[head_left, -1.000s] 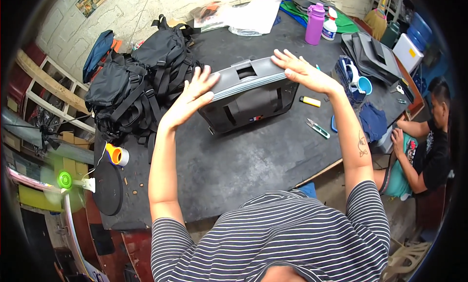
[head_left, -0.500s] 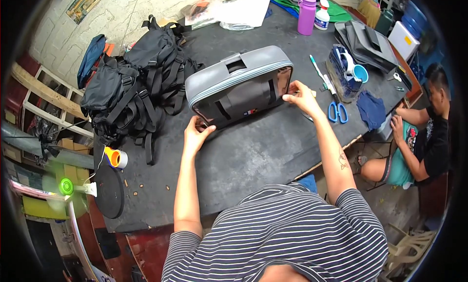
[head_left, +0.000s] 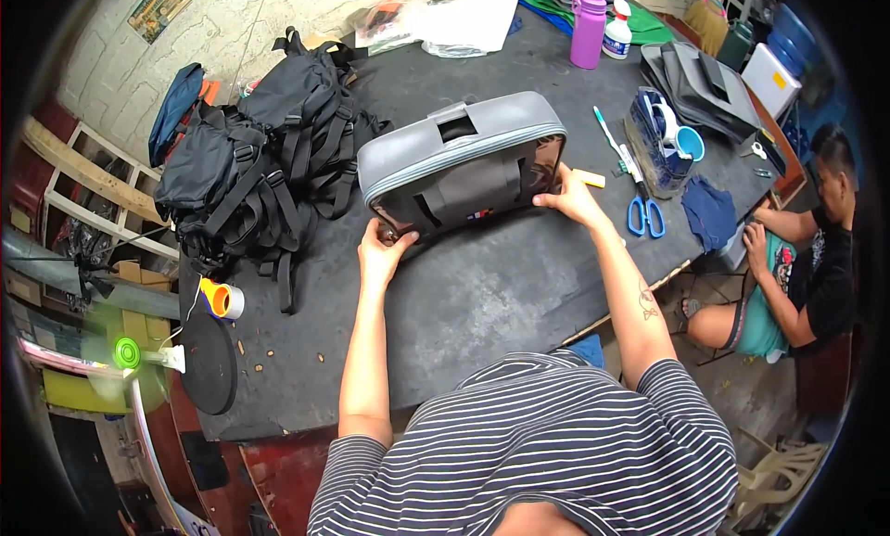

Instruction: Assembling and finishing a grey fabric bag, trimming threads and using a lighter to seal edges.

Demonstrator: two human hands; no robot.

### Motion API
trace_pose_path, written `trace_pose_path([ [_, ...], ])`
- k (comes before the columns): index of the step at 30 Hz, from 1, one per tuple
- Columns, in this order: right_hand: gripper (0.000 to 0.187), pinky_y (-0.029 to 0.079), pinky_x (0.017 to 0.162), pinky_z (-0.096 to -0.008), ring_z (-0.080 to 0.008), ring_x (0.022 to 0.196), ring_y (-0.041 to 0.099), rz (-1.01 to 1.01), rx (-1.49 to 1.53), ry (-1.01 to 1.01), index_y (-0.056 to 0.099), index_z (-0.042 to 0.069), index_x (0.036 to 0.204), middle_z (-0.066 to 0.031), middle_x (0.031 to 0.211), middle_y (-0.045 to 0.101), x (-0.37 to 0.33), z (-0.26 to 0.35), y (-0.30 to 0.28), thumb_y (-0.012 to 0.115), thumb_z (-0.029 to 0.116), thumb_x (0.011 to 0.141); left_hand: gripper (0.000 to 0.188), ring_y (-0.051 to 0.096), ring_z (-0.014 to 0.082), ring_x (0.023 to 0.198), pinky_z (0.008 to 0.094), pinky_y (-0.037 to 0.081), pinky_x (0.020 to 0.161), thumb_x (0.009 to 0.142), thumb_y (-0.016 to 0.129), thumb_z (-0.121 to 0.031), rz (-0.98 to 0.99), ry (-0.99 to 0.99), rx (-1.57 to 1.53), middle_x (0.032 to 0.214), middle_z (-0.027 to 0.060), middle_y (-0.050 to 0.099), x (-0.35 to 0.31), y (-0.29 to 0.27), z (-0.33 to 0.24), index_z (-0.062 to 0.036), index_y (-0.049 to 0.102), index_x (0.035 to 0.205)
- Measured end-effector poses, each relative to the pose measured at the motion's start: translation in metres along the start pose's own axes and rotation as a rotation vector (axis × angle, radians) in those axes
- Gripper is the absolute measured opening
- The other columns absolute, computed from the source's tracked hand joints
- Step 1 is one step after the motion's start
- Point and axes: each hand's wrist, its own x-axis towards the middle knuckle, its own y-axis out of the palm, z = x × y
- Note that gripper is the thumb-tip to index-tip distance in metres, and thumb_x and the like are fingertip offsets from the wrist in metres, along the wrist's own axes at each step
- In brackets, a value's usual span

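Note:
A grey zippered bag (head_left: 464,133) with a top handle stands on the black table (head_left: 482,304). Its near side has dark straps and a clear, shiny panel, and a light zipper runs along its upper edge. My left hand (head_left: 382,250) pinches the lower left corner between thumb and fingers. At the lower right corner, my right hand (head_left: 569,198) grips the bag the same way, thumb in front. The fingertips behind each corner are partly hidden.
Black strapped backpacks (head_left: 250,137) lie left, above a tape roll (head_left: 222,300). To the right are blue scissors (head_left: 645,217), a clear organizer (head_left: 649,133) and a blue cloth (head_left: 709,211). A purple bottle (head_left: 587,31) and spray bottle (head_left: 616,31) stand behind. A person (head_left: 807,248) sits right; a fan (head_left: 127,353) spins left.
The bag's right end has swung slightly nearer to me. My right hand has shifted a little down along its corner, uncovering a yellow object beside it.

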Motion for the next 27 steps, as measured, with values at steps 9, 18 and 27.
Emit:
trace_pose_path([
  [9,0.064,0.049,0.07,-0.03,-0.0203,0.074,0.059,-0.018,0.06,0.096,0.044,-0.001,0.126,-0.0124,0.096,0.061,-0.003,-0.001,-0.003,0.077,0.016,0.074,0.089,0.055,0.0235,0.11,0.0329,0.043,0.095,0.068,0.082,-0.043,0.269,0.061,-0.279,0.123,0.0196,0.056,0.01,-0.003,-0.005,0.0022,0.042,0.133],
  [18,0.016,0.046,0.065,-0.0237,-0.0085,0.067,0.053,-0.432,0.235,-0.067,0.062,0.001,0.1,-0.0018,0.079,0.06,-0.075,0.03,0.005,0.064,0.008,0.085,0.032,0.056,0.0076,0.092,0.0233,0.045,0.083,0.089,0.065,-0.016,-0.017,0.551,-0.149,0.098,0.0024,0.062,0.069,-0.109,-0.16,-0.0048,0.06,0.119],
  [27,0.007,0.045,0.055,-0.034,-0.025,0.057,0.055,-0.137,-0.209,-0.475,0.062,0.004,0.08,-0.0097,0.073,0.059,-0.129,0.038,0.041,0.068,0.004,0.075,0.049,0.049,0.0167,0.12,0.0315,0.035,0.102,0.077,0.052,-0.015,1.168,0.646,0.09,0.122,0.0078,0.061,0.161,-0.005,-0.241,-0.0056,0.058,0.125],
])
